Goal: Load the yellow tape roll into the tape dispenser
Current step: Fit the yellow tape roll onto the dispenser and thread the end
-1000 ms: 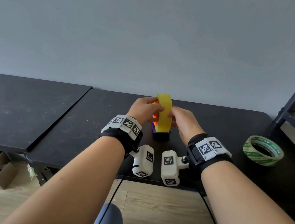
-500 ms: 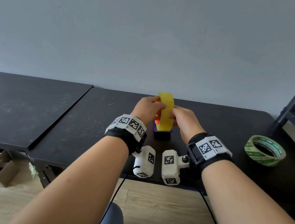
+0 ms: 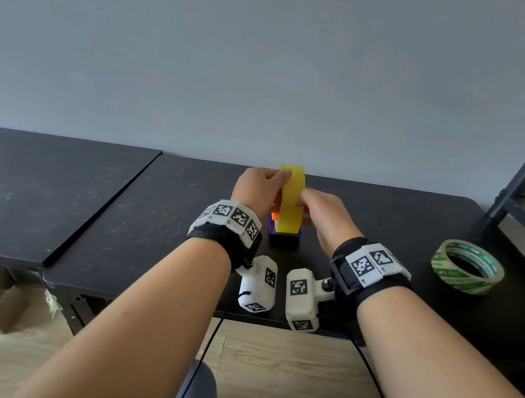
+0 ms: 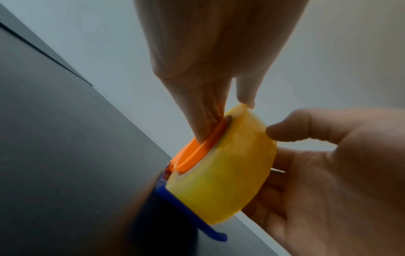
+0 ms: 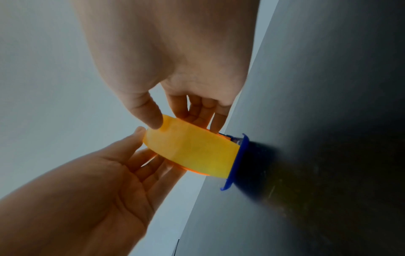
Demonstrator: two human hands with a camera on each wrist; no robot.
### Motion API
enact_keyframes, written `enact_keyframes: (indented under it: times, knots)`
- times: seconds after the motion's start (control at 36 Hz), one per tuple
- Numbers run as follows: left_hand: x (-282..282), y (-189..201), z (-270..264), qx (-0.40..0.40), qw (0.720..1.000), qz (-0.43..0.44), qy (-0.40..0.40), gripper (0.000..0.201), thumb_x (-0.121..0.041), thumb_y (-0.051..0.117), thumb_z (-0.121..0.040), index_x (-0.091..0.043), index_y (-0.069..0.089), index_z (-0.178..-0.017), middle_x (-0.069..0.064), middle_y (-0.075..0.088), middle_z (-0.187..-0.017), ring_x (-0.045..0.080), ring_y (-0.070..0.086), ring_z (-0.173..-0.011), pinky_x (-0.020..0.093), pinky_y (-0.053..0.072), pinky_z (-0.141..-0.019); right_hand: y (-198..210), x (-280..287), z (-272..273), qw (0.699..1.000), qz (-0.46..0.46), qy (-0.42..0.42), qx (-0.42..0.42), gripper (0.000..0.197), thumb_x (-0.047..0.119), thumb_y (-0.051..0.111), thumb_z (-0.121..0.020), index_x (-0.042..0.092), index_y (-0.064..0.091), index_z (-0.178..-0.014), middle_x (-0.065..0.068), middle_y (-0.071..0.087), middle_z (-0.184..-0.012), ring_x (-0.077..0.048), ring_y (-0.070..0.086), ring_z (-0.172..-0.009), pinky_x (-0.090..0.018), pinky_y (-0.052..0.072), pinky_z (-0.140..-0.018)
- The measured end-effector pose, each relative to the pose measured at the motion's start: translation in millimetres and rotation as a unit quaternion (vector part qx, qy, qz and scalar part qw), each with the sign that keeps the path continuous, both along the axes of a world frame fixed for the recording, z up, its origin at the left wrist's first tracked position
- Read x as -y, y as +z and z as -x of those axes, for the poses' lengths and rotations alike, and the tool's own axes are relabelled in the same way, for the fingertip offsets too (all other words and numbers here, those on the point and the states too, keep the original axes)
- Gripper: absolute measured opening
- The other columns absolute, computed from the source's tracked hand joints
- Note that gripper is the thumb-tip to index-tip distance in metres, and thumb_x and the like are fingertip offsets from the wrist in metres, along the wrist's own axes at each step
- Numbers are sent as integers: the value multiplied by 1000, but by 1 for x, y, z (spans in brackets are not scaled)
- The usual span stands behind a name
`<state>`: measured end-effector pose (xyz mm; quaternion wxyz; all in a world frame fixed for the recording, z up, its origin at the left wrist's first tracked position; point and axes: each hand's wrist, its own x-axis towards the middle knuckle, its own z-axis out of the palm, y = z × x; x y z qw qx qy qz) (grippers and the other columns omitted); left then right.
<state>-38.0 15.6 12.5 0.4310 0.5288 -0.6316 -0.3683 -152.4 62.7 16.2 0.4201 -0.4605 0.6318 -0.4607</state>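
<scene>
Head: roll upright on dispenser, mid-table; our left hand and right hand pinch its sides.
Left wrist: fingers press the orange hub.
Right wrist: roll looks light, stiff, slick; hold by the rims.

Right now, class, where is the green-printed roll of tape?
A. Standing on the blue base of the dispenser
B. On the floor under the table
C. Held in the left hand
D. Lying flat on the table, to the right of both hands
D: the green-printed roll lies flat on the black table, clear of the right hand.
</scene>
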Motion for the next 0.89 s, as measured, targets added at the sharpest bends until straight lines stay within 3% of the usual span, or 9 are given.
enact_keyframes:
  times: [0.06, 0.11, 0.17, 0.31, 0.47, 0.56, 0.69, 0.81, 0.89]
  knots:
    - [1, -1, -3, -4, 1000, 3, -10, 40, -37, 54, -95, -15, 62, -63, 5, 61, -66, 23, 61, -70, 50, 59, -82, -1, 0, -2, 1000, 1, -8, -2, 40, 24, 54, -79, -8, 64, -101, -27, 68, -108, -35, 65, -96, -48, 50, -94]
    - [3, -3, -5, -10, 1000, 6, -10, 41, -37, 54, -95, -21, 57, -58, 5, 61, -65, 23, 62, -69, 50, 59, -82, 0, 0, -3, 1000, 2, -11, -3, 50, 29, 55, -78, -8, 62, -109, -29, 65, -114, -33, 64, -90, -47, 50, -90]
    - [2, -3, -5, -14, 1000, 6, -6, 42, -36, 54, -95, -22, 56, -56, 3, 60, -62, 23, 61, -68, 51, 59, -82, 1, 1, -4, 1000, -1, -11, 4, 45, 28, 54, -82, -5, 65, -110, -24, 69, -107, -28, 63, -88, -41, 49, -83]
    - [1, -3, -3, -11, 1000, 14, -6, 44, -34, 55, -96, -22, 54, -54, 0, 58, -59, 22, 60, -67, 50, 59, -81, 4, 1, -3, 1000, -8, -28, 10, 37, 27, 55, -83, 1, 67, -106, -20, 69, -113, -34, 65, -104, -42, 50, -88]
    - [0, -4, -3, -13, 1000, 11, -1, 41, -38, 56, -94, -22, 56, -56, 2, 59, -62, 24, 62, -69, 51, 60, -79, 1, 3, -3, 1000, 0, -10, -7, 16, 15, 53, -66, 6, 59, -79, -13, 56, -84, -27, 56, -80, -37, 44, -74]
    - [0, -3, -3, -19, 1000, 5, -4, 41, -39, 57, -93, -20, 60, -58, 3, 60, -63, 26, 64, -70, 52, 60, -79, -1, 2, -3, 1000, 6, 3, -24, 22, 8, 51, -73, -10, 59, -84, -13, 56, -85, -26, 56, -81, -35, 43, -75]
    - [-1, -3, -4, -34, 999, -3, -13, 41, -36, 59, -92, -14, 60, -58, 7, 59, -62, 23, 61, -66, 53, 60, -76, 0, 1, -5, 1000, 27, -3, -9, 8, 18, 58, -81, 10, 61, -82, -9, 55, -85, -20, 51, -73, -31, 40, -69]
    - [0, -4, -5, -38, 999, -6, -8, 39, -39, 60, -90, -14, 64, -61, 9, 63, -66, 25, 63, -68, 54, 59, -78, 3, 1, -6, 1000, 15, -14, -2, 16, 25, 59, -83, 10, 60, -88, -10, 56, -87, -19, 52, -68, -30, 38, -60]
    - [0, -4, -5, -32, 999, -8, -9, 40, -39, 59, -91, -10, 64, -64, 11, 63, -68, 25, 63, -68, 53, 60, -77, 2, 3, -5, 1000, 7, -13, 6, 22, 28, 60, -81, 8, 65, -90, -11, 64, -91, -24, 60, -78, -31, 45, -68]
